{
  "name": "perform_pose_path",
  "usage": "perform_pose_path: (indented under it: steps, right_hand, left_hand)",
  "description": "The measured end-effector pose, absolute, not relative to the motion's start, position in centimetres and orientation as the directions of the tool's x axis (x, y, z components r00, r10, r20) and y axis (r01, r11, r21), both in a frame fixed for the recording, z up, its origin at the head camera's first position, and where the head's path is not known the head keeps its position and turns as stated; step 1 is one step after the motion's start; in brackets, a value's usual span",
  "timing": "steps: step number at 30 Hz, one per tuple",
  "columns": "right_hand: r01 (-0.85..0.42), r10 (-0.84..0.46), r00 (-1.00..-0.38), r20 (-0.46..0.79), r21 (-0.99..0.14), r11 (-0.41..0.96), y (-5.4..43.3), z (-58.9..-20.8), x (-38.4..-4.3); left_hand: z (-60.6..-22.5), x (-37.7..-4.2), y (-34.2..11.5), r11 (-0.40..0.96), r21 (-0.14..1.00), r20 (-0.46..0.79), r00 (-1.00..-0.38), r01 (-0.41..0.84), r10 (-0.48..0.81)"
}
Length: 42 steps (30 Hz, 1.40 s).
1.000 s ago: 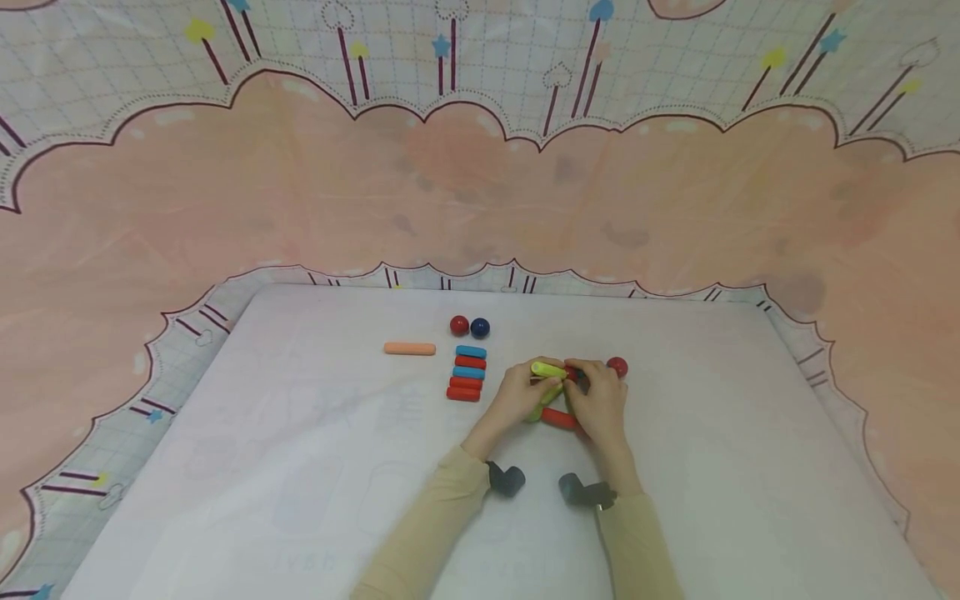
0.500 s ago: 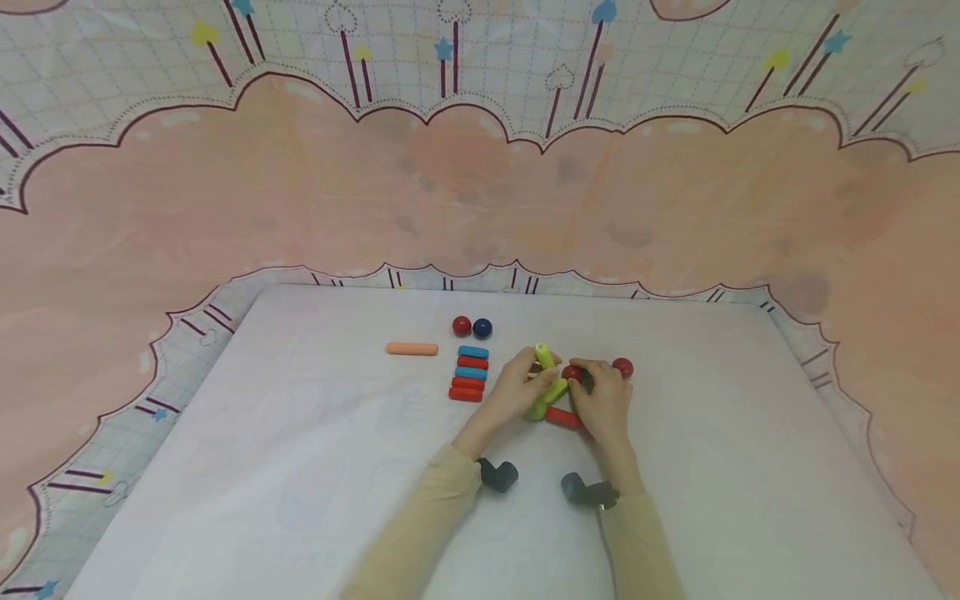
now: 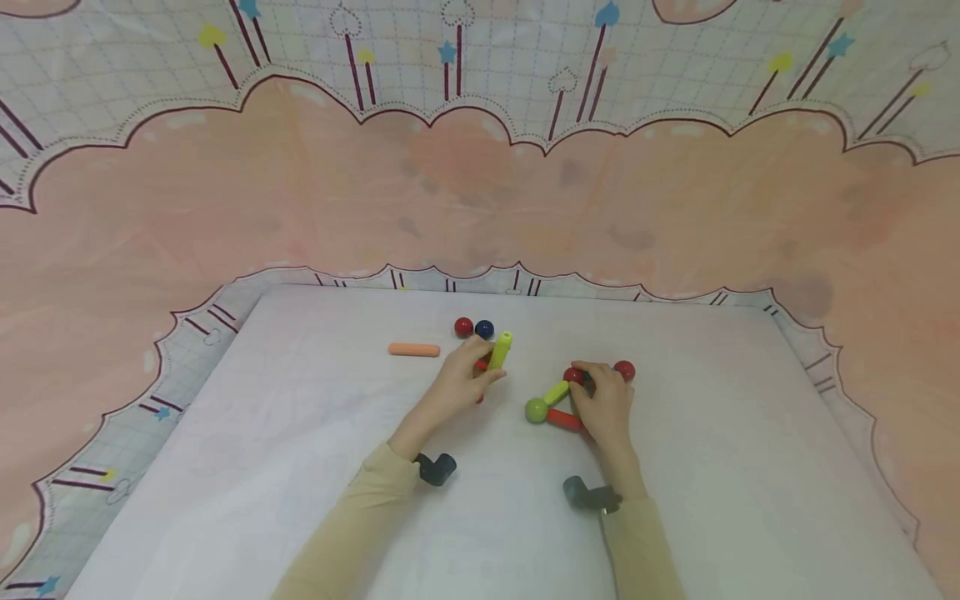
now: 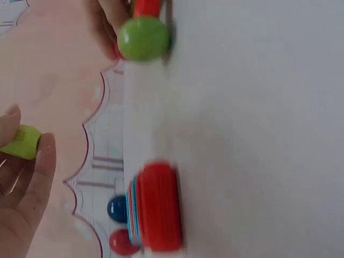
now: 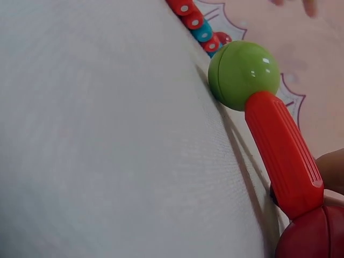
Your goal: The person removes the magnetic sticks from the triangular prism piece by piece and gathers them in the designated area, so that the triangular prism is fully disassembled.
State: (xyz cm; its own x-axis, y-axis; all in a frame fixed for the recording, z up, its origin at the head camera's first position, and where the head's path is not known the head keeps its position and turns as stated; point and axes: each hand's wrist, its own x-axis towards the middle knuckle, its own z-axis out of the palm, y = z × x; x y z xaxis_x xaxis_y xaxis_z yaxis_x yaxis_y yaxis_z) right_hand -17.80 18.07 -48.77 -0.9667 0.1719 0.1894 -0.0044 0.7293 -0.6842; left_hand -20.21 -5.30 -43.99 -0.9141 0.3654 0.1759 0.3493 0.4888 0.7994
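My left hand [image 3: 447, 381] pinches a yellow-green building rod [image 3: 500, 350], raised over the row of rods and partly covering it; the left wrist view shows that rod [image 4: 22, 142] between thumb and fingers. Farther right, my right hand [image 3: 603, 402] rests over a joined shape, its thumb and forefinger around a red ball [image 3: 573, 376]. From a green ball [image 3: 536, 410], another yellow-green rod [image 3: 556, 392] runs to that red ball, and a red rod [image 3: 564, 419] goes under the hand. In the right wrist view the red rod [image 5: 285, 156] joins the green ball to a dark red ball [image 5: 317, 236].
Red and blue rods [image 4: 161, 207] lie side by side in a row. Behind them sit a red ball [image 3: 463, 327] and a dark blue ball [image 3: 484, 330]. An orange rod [image 3: 414, 350] lies to the left. Another red ball [image 3: 624, 371] shows beyond my right hand on the white table [image 3: 262, 467].
My left hand has moved left, away from the joined shape, carrying the yellow-green rod, which has swung upright. My right hand stays at the joined shape.
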Motion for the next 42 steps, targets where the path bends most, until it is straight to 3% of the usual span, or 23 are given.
perform_pose_path:
  steps: [6,21,30,42]
  right_hand:
    - [-0.019,0.163,-0.966,0.2,-0.685,0.728,18.2,-48.8,-17.8]
    - [-0.004,0.177,-0.964,0.197,-0.679,0.734,18.1,-49.1,-17.8]
    - [-0.003,0.183,-0.962,0.204,-0.676,0.737,17.8,-49.5,-18.0]
    - [-0.022,0.181,-0.956,0.231,-0.672,0.74,18.0,-49.6,-17.9]
  left_hand:
    - [-43.5,-20.8,-9.6,0.518,0.785,0.214,-0.933,0.34,0.289]
    - [-44.9,-22.5,-17.6,0.723,0.59,0.275,-0.932,0.359,0.238]
    - [-45.8,-23.0,-18.6,0.81,0.486,0.173,-0.945,0.328,0.279]
    - [-45.9,-23.3,-18.4,0.822,0.461,0.107,-0.941,0.334,0.321]
